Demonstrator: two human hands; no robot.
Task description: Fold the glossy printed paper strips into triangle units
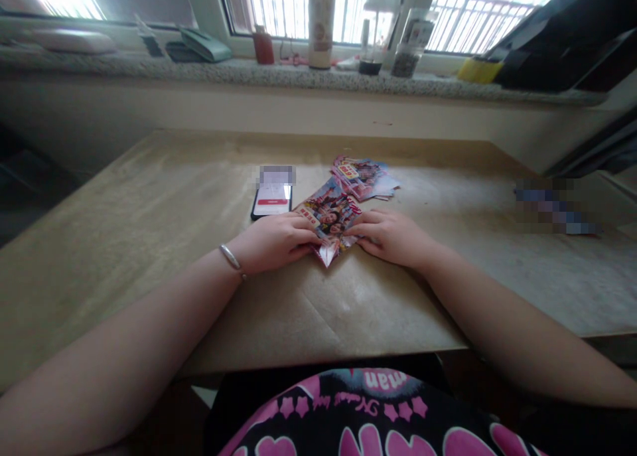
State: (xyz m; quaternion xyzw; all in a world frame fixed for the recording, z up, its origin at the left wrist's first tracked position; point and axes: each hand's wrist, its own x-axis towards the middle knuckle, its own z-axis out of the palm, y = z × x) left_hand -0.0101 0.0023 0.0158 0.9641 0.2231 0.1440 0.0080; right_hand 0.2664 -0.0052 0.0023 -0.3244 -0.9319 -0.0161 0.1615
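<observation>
A colourful printed leaflet [331,207] lies on the table in front of me, turned at an angle. Its near end comes to a folded point with a pale underside showing. My left hand [283,241] grips the left edge near that point, fingers together and thumb low; a silver bangle circles the wrist. Opposite it, my right hand [391,235] pinches the right edge between thumb and fingers. Just beyond the leaflet is a loose stack of similar printed leaflets [365,177], fanned out to the right. The far end of the held leaflet reaches the stack.
A phone [273,194] with a lit, partly blurred screen lies beyond my left hand. At the table's right side is a pixelated bluish item [555,207]. Bottles, a small lamp [373,34] and a dark bag [562,41] line the granite windowsill [283,74].
</observation>
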